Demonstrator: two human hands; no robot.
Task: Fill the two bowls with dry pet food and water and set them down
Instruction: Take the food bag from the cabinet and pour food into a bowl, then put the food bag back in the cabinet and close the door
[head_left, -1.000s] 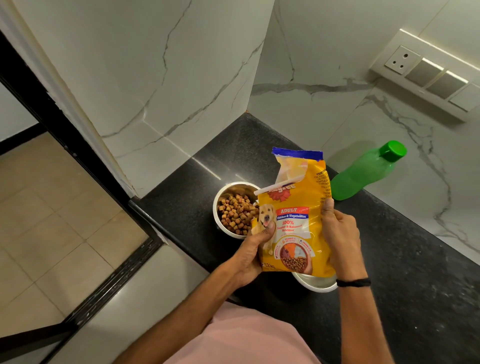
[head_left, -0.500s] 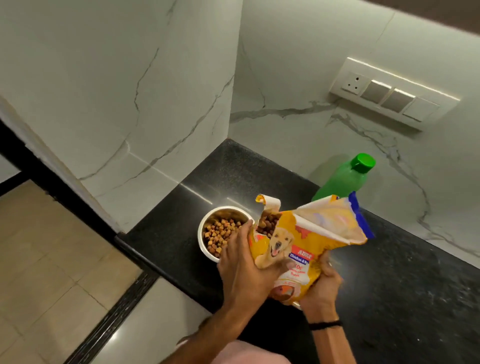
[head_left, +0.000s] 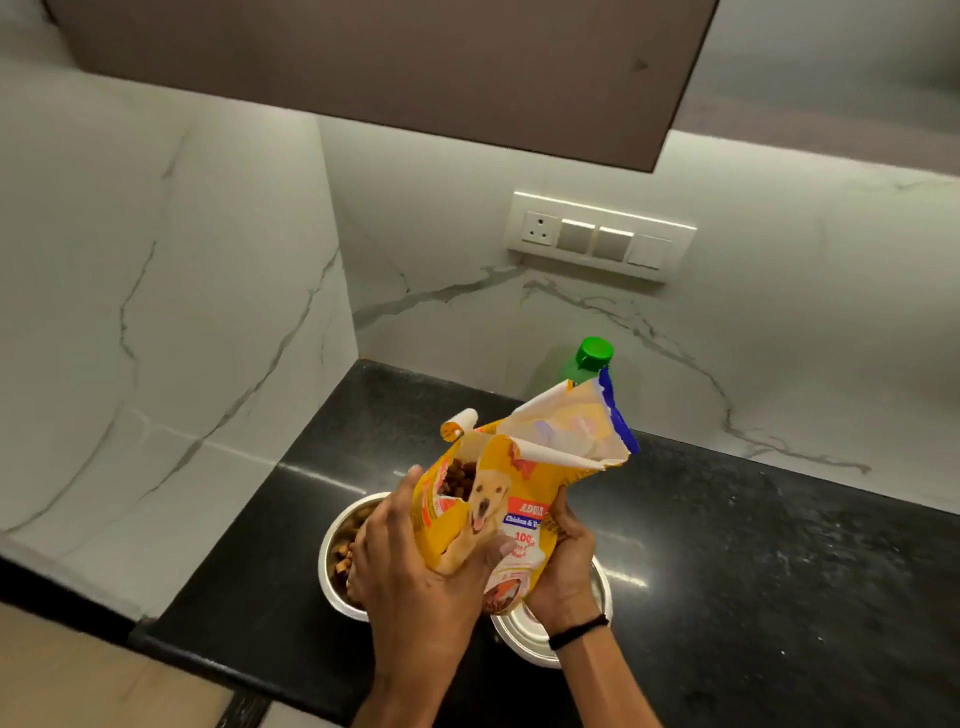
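Where bag (head_left: 498, 493) overlaps, bottle (head_left: 592, 356) is hidden.

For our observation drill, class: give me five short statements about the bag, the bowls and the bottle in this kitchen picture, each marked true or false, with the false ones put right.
1. Both the left hand and the right hand hold the pet food bag. True.
2. The left bowl is empty. False: it holds brown kibble.
3. The green bottle has no cap. False: its green cap is on.
4. The left bowl and the right bowl stand on a black counter. True.
5. The pet food bag is sealed. False: its top is torn open and kibble shows inside.
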